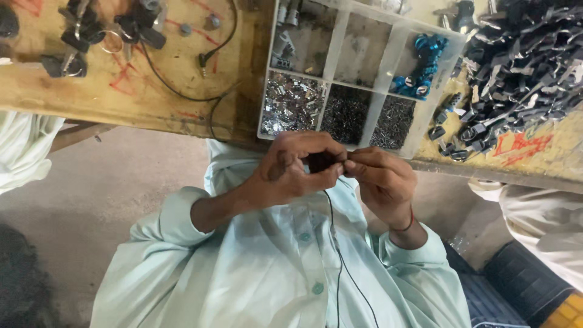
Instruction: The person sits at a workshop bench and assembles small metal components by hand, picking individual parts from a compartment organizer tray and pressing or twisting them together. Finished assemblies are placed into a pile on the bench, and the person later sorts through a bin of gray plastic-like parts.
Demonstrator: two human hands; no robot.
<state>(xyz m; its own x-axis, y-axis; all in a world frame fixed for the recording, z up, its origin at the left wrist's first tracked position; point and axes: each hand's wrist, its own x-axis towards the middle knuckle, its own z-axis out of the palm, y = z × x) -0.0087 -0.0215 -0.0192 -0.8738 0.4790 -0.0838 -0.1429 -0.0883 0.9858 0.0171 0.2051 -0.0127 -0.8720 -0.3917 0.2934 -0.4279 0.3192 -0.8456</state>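
Head view, looking straight down the person's own chest: the left hand (291,173) and the right hand (379,179) meet just below the edge of a wooden bench (121,91), fingertips pressed together around a small dark part (322,161); the left hand is curled narrow, thumb and forefinger closed over the part, and the right hand pinches in from the other side, its fingers bunched tight against the same piece; the part is mostly hidden between the fingers, so its shape cannot be told; a thin black cable (340,261) hangs down from the hands over the pale green shirt (273,267); a red thread (408,223) circles the right wrist; just beyond the hands, overhanging the bench edge, sits a clear plastic compartment tray (336,42); its near row holds shiny metal bits (291,103) at one end and two compartments of fine dark pins (346,112) beside them; a far compartment holds blue pieces (422,67); to the right of the tray lies a heap of dark keys (522,61); at the bench's far left corner lie black keys on rings (103,30); red scrawls mark the wood; pale cloth of other people shows at both sides.
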